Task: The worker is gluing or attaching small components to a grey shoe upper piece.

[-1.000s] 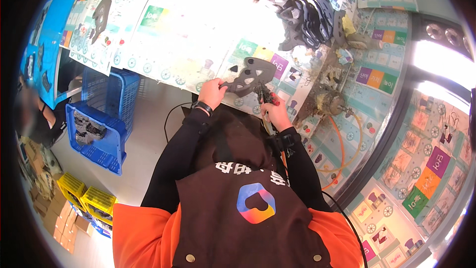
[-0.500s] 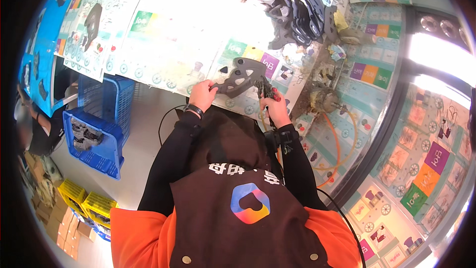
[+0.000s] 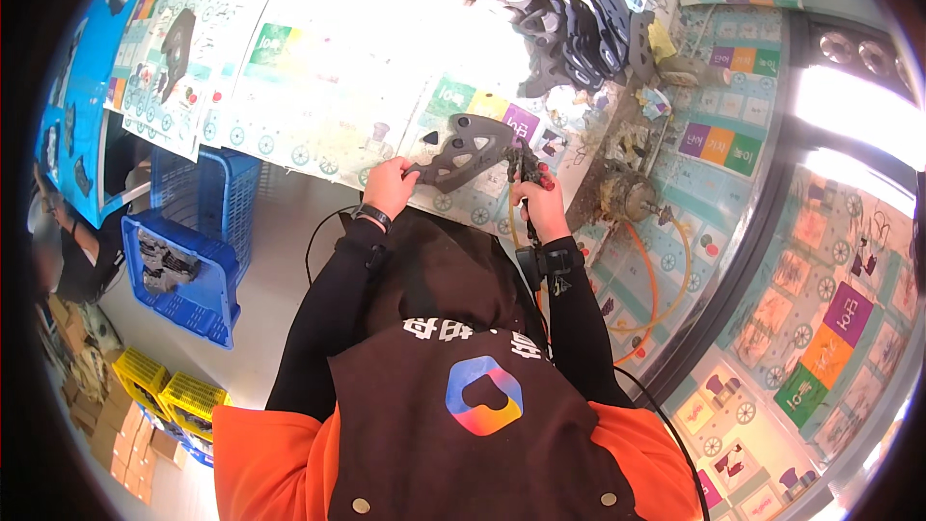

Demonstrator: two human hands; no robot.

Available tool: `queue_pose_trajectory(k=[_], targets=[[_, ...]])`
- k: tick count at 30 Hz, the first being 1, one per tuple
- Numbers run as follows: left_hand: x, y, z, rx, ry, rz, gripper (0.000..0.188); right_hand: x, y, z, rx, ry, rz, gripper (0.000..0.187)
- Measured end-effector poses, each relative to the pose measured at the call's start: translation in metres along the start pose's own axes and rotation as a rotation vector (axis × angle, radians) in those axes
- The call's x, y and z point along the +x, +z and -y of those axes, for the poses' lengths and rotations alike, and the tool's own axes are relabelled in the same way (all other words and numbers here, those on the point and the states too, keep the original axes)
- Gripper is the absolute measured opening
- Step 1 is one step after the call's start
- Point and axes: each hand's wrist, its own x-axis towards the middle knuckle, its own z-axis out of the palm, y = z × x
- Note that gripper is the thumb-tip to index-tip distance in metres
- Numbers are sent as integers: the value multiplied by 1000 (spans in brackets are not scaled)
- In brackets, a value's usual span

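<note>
My left hand [image 3: 388, 187] pinches the left end of a flat, dark grey shoe upper [image 3: 465, 156] with triangular and round cut-outs, held over the near edge of the table. In my right hand [image 3: 543, 208] is a dark, dirty spray gun [image 3: 525, 168] with red parts, my fingers wrapped round its handle. Its tip is at the right end of the shoe upper; whether they touch I cannot tell. A thin yellowish hose hangs beside the gun.
Grey shoe uppers [image 3: 585, 34] are heaped at the far right of the table [image 3: 318, 87]. Beside them stands a grimy metal pot [image 3: 629, 195] with coiled hoses. One dark piece [image 3: 177, 48] lies far left. Blue crates [image 3: 183, 301] and yellow crates [image 3: 193, 396] stand left; a person [image 3: 82, 251] is beyond.
The spray gun and my right hand have shifted slightly, the gun's tip now nearer the upper end of the shoe upper. My left hand has moved slightly left, still holding it.
</note>
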Motion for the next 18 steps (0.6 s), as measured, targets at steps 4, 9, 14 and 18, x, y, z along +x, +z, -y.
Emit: queue_pose_trajectory(k=[4, 9, 14, 18], targets=[[0, 1, 2, 9, 9, -11, 22, 1, 3, 4, 2, 21, 17, 23], [1, 2, 4, 2, 13, -9, 22, 2, 9, 7, -2, 32, 33, 23], [2, 2, 2, 0, 0, 1, 22, 7, 12, 3, -1, 12, 80, 22], [2, 3, 5, 17, 24, -17, 21, 8, 15, 2, -35, 8, 99, 21]])
